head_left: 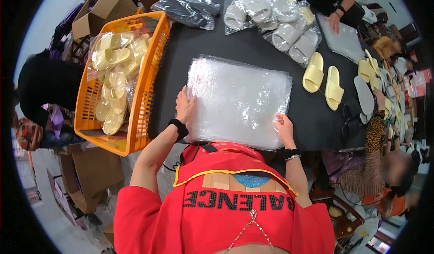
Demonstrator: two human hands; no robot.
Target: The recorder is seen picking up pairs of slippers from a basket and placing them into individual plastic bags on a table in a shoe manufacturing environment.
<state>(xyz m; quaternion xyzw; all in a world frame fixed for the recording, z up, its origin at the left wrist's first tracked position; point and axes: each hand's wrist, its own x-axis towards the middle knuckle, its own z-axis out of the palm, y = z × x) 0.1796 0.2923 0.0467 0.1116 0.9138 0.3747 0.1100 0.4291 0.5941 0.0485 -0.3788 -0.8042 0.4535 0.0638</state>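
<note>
A stack of clear plastic bags (239, 102) lies flat on the black table in front of me. My left hand (184, 105) rests against the stack's left edge, its fingers stretched and slightly apart. At the near right corner, my right hand (284, 126) has its thumb and fingers closed on the bags' edge. Right of the stack, a pair of pale yellow slippers (313, 72) lies unbagged on the table. Both wrists wear black bands.
An orange basket (156, 68) of bagged yellow slippers stands at left. Bagged white slippers (285, 37) and a dark bagged bundle (186, 11) lie at the far side. A co-worker's hand (333, 21) touches more clear bags (344, 41). Grey and black slippers (364, 95) line the right.
</note>
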